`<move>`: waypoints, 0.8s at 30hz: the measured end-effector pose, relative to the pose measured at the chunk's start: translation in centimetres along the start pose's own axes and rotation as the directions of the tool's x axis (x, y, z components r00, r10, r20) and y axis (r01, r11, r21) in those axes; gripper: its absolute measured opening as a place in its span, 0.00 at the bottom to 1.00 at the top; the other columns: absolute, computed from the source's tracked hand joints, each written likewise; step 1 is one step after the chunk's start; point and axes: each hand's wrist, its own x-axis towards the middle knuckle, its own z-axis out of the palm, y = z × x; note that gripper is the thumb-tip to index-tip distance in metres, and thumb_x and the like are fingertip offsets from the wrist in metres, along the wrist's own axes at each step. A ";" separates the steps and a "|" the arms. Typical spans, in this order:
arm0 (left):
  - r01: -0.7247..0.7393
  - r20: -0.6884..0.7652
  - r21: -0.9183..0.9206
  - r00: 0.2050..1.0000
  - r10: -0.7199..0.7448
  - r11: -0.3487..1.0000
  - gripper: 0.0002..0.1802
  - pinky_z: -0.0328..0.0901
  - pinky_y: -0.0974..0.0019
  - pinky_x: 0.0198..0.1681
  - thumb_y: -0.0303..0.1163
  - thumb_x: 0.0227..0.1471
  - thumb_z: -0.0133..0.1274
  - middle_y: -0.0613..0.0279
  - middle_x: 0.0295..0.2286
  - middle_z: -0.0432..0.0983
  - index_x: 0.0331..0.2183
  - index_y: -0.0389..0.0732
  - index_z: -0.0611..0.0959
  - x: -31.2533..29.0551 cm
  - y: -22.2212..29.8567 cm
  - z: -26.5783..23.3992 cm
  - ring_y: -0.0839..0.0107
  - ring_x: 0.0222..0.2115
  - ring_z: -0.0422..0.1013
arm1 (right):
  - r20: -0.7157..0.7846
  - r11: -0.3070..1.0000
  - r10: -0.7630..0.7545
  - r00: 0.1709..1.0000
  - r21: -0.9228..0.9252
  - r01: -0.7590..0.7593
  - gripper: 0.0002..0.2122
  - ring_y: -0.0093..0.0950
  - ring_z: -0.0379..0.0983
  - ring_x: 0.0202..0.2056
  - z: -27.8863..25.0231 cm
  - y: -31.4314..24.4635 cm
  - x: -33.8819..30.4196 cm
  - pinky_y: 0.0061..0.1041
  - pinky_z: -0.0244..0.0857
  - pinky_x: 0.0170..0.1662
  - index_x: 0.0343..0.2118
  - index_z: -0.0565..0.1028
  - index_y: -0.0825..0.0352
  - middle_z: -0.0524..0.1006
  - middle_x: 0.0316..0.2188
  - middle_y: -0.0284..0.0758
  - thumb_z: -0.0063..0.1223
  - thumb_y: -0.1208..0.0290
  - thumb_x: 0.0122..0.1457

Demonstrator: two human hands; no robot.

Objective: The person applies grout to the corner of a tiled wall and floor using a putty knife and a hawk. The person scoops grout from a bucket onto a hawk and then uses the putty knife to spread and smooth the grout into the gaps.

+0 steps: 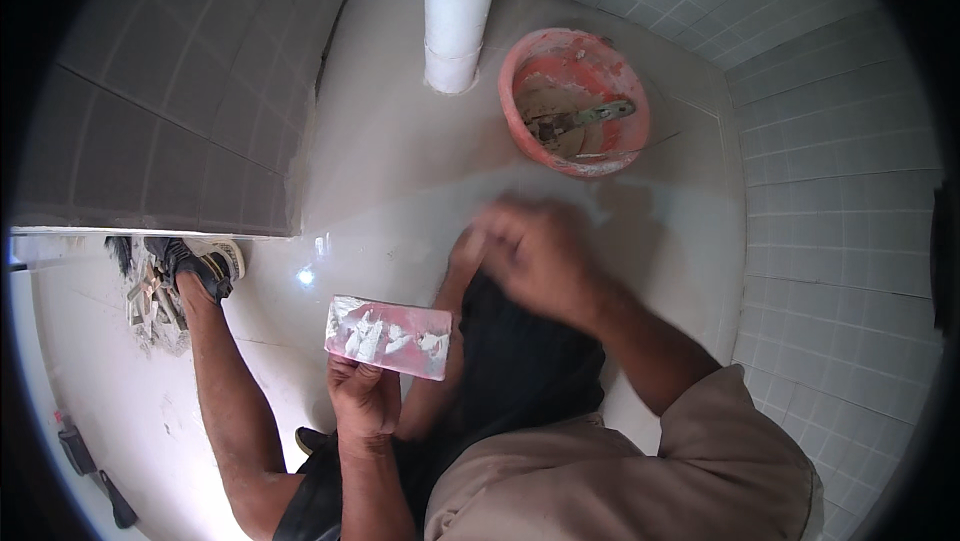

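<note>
My left hand [362,401] grips a pink rectangular spreader plate [412,353] from below, thumb on its near edge. Streaks of white paste cover the plate's upper face. Blurred by motion, my right hand [530,246] is over my bent knee, to the right of and beyond the plate. Its fingers are smeared, so whether it holds anything is unclear. Farther off stands a red bucket [515,131] with greyish paste inside and on its walls. A paste-coated putty knife [600,113] rests in it, handle toward the right rim.
A white pipe [458,21] rises from the grey floor [385,171] at the far side. Grey tiled walls close in on the left [170,111] and right [830,241]. Rubble [155,306] lies beside my shoe [205,266]. A dark long-handled tool [95,471] is at the lower left.
</note>
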 end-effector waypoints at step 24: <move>-0.334 0.468 0.689 0.883 -0.043 0.643 0.29 0.57 0.55 0.65 0.25 0.61 0.46 0.50 0.57 0.72 0.64 0.36 0.66 9.7 -6.4 11.0 0.55 0.63 0.63 | -0.060 0.598 0.232 0.971 -0.778 -0.191 0.12 0.38 0.81 0.44 -11.6 16.5 12.6 0.36 0.71 0.51 0.38 0.84 0.65 0.84 0.38 0.41 0.59 0.67 0.53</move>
